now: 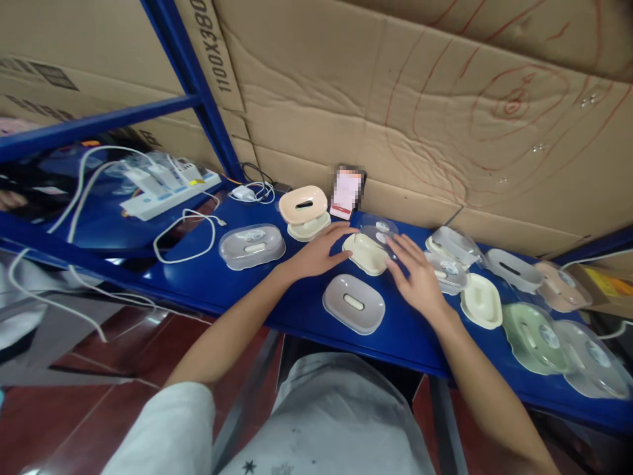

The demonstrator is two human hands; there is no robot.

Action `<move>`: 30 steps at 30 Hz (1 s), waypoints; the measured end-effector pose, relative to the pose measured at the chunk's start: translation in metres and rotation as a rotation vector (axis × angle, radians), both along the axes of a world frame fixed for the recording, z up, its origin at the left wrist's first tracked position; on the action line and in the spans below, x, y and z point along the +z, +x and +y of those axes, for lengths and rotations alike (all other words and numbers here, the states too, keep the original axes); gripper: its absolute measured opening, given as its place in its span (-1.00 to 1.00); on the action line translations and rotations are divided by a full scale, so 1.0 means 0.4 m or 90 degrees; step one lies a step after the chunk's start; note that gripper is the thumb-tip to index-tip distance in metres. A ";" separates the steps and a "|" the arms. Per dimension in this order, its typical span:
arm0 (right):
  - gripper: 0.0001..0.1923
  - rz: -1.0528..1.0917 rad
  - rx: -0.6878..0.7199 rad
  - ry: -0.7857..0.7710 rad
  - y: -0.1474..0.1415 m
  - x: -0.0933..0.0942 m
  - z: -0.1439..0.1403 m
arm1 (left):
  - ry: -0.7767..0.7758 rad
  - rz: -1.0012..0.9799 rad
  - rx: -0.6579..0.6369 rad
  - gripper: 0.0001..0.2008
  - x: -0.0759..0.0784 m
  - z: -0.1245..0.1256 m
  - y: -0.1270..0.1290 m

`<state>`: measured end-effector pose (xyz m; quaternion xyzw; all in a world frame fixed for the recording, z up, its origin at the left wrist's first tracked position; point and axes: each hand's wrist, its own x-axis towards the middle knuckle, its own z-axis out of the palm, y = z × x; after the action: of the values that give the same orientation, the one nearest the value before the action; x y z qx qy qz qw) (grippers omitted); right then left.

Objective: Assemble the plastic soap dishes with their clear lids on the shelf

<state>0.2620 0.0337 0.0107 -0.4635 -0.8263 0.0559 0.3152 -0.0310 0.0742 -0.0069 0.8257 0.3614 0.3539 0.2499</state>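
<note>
Hands flank the cream dish, bare tabletop running to the front edge.

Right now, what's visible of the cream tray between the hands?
The cream tray is shallow, a rounded oblong, apparently plastic. It lies roughly flat on the blue table. The thumb of the left hand appears to meet its left edge; the right hand is by its right edge, contact unclear.
</note>
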 end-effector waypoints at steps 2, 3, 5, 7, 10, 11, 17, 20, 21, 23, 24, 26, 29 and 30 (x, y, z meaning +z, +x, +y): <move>-0.42 0.028 -0.001 0.010 0.006 -0.004 -0.102 | -0.021 -0.024 -0.052 -0.51 0.026 -0.084 -0.023; -0.37 0.044 0.008 0.010 0.006 -0.015 -0.151 | -0.042 0.006 -0.093 -0.41 0.029 -0.128 -0.032; -0.27 0.061 0.025 0.006 -0.002 -0.047 -0.235 | -0.075 0.065 -0.092 -0.06 0.016 -0.204 -0.043; -0.21 0.058 0.040 -0.005 -0.014 -0.083 -0.285 | -0.067 0.112 -0.061 -0.01 -0.014 -0.255 -0.043; -0.18 0.028 0.086 -0.026 -0.029 -0.121 -0.301 | -0.015 0.146 -0.047 -0.10 -0.057 -0.279 -0.032; -0.17 0.016 0.105 -0.032 -0.033 -0.127 -0.297 | -0.006 0.146 -0.046 -0.12 -0.066 -0.278 -0.029; -0.18 -0.033 0.154 -0.015 -0.050 -0.125 -0.267 | -0.011 0.100 0.004 -0.21 -0.090 -0.277 -0.040; -0.18 -0.054 0.159 0.017 -0.057 -0.123 -0.265 | -0.001 0.092 0.022 -0.24 -0.095 -0.288 -0.047; -0.17 -0.060 0.158 0.030 -0.059 -0.125 -0.266 | 0.003 0.092 0.025 -0.24 -0.095 -0.290 -0.047; -0.16 -0.070 0.151 0.054 -0.061 -0.128 -0.269 | 0.011 0.096 0.022 -0.25 -0.094 -0.292 -0.044; -0.16 -0.073 0.145 0.063 -0.062 -0.131 -0.271 | 0.016 0.096 0.019 -0.26 -0.093 -0.291 -0.042; -0.17 -0.075 0.134 0.073 -0.062 -0.135 -0.276 | 0.020 0.092 0.014 -0.28 -0.092 -0.287 -0.037; -0.19 -0.078 0.137 0.066 -0.063 -0.134 -0.276 | 0.015 0.079 0.026 -0.33 -0.093 -0.287 -0.033; -0.20 -0.081 0.147 0.061 -0.063 -0.131 -0.273 | 0.015 0.076 0.038 -0.35 -0.094 -0.292 -0.034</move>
<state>0.2370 -0.0754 -0.0415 -0.3524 -0.8942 0.0226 0.2751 -0.0446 -0.0427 -0.0445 0.8370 0.3957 0.3157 0.2080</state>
